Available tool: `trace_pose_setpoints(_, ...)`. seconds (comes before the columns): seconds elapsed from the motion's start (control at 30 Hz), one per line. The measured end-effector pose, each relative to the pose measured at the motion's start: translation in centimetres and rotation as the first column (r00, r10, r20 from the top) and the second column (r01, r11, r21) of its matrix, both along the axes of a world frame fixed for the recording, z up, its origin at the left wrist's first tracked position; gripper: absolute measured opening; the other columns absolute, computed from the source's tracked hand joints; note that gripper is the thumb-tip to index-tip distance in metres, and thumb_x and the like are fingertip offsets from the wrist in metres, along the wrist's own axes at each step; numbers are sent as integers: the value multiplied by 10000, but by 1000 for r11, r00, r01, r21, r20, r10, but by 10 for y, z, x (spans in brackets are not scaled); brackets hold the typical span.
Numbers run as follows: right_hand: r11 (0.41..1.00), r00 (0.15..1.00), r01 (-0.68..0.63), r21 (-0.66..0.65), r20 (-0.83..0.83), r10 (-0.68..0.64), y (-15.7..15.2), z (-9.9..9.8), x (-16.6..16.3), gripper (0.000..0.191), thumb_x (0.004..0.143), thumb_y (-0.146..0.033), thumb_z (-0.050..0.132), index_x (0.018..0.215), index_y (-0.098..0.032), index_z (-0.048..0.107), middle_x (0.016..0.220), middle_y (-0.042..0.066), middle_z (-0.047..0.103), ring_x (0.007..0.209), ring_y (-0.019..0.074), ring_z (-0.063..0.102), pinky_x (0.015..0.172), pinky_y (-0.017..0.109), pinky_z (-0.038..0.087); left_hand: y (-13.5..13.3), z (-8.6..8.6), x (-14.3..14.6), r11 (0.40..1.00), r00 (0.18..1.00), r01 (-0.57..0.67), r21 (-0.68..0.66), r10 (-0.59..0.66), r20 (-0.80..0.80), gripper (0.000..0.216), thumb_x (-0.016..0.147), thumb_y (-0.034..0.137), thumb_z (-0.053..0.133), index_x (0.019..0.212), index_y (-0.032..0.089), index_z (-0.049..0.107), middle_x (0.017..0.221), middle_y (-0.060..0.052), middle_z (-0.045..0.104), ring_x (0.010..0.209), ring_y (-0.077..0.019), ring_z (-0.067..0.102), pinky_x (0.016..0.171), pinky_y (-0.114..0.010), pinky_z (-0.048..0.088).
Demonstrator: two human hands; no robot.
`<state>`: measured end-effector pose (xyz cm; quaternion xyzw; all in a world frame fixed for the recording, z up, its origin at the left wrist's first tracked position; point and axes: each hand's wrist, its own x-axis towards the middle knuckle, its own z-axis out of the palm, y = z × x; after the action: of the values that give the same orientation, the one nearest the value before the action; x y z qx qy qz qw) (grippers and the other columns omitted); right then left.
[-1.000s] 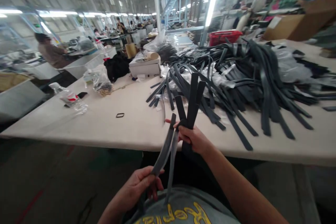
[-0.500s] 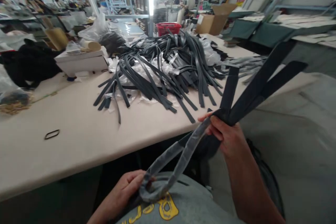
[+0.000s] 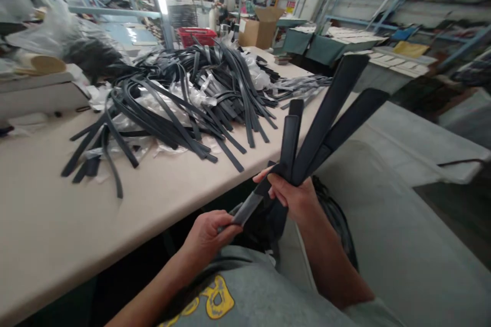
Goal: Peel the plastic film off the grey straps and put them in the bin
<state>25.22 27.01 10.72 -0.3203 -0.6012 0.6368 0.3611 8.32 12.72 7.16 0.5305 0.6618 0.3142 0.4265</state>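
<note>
My right hand [image 3: 289,191] is closed round a bunch of dark strap pieces, and their flat ends [image 3: 333,117] fan out above it, up and to the right. From the front of that fist a strap with a grey wrapped section [image 3: 249,208] runs down to the left. My left hand [image 3: 217,230] pinches this wrapped section between thumb and fingers, close to my shirt. More dark strap hangs below my right hand, partly hidden by it. A big heap of similar dark straps [image 3: 169,107] lies on the cream table [image 3: 153,194] ahead.
Behind the heap stand a red basket [image 3: 197,37] and an open cardboard box [image 3: 258,30]. A white box [image 3: 42,91] sits at the table's left, near clear plastic bags. Grey-wrapped straps [image 3: 303,87] lie right of the heap. Pale surfaces [image 3: 425,148] extend at my right.
My view has swung to the right. My left hand has moved up the wrapped strap, nearer my right hand, and the wide loop between them is no longer visible.
</note>
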Motion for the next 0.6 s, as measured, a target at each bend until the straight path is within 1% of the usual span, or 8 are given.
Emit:
trace_pose_setpoints(0.07, 985, 985, 174, 22, 4, -174, 8, 1, 19, 267, 826, -398, 680, 825, -139, 744, 585, 10, 649, 382, 53, 378, 385, 210, 326, -6, -13, -5, 1000, 999, -10, 19, 10, 39, 224, 845, 381, 624, 841, 216, 774, 867, -33, 700, 803, -169, 631, 759, -252, 494)
trace_pose_setpoints(0.13, 919, 919, 394, 27, -22, -393, 19, 3, 41, 217, 792, -357, 711, 825, -144, 733, 653, 22, 695, 378, 43, 368, 367, 196, 307, -15, -23, -15, 996, 992, -88, 14, 87, 95, 272, 845, 413, 615, 993, 238, 761, 1079, -54, 709, 981, -208, 652, 898, -297, 501)
trace_pose_setpoints(0.2, 799, 800, 599, 52, -72, -595, 33, 5, 65, 186, 756, -320, 732, 817, -144, 722, 726, 38, 730, 374, 32, 356, 359, 186, 312, -23, -30, -29, 981, 975, -189, -53, 193, 107, 386, 839, 476, 597, 1115, 237, 721, 1164, -71, 697, 1055, -240, 648, 964, -353, 496)
trace_pose_setpoints(0.3, 588, 607, 792, 163, -119, -786, 63, -2, 103, 168, 730, -291, 733, 785, -134, 712, 744, 41, 737, 360, 26, 343, 371, 194, 383, -36, -38, -48, 942, 948, -288, -171, 306, 87, 514, 804, 571, 591, 1151, 207, 699, 1172, -90, 703, 1078, -282, 652, 1041, -436, 459)
trace_pose_setpoints(0.37, 456, 481, 867, 200, -100, -871, 85, -17, 128, 163, 744, -287, 716, 794, -133, 699, 775, 28, 731, 371, 27, 349, 394, 201, 440, -44, -43, -55, 924, 938, -317, -214, 339, 77, 556, 779, 610, 604, 1142, 200, 700, 1192, -93, 698, 1108, -301, 642, 1090, -468, 413)
trace_pose_setpoints(0.47, 318, 311, 943, 98, 81, -947, 104, -56, 162, 138, 799, -263, 675, 849, -142, 634, 655, -49, 635, 387, 30, 323, 442, 192, 499, -53, -53, -57, 912, 933, -312, -265, 347, 98, 634, 759, 653, 611, 1197, 198, 674, 1218, -99, 689, 1116, -311, 643, 1101, -484, 402)
trace_pose_setpoints(0.53, 316, 306, 949, 10, 226, -925, 97, -88, 179, 133, 832, -254, 661, 841, -150, 578, 511, -100, 480, 373, 50, 317, 416, 203, 489, -58, -60, -57, 911, 932, -295, -287, 341, 125, 712, 760, 680, 599, 1277, 191, 623, 1238, -109, 679, 1109, -306, 649, 1091, -475, 417)
trace_pose_setpoints(0.6, 425, 423, 903, -69, 322, -847, 71, -120, 189, 190, 861, -296, 666, 801, -156, 554, 472, -106, 413, 368, 73, 361, 379, 226, 459, -62, -69, -60, 910, 927, -294, -292, 346, 145, 766, 775, 695, 575, 1343, 183, 566, 1262, -119, 664, 1105, -296, 654, 1071, -455, 444)
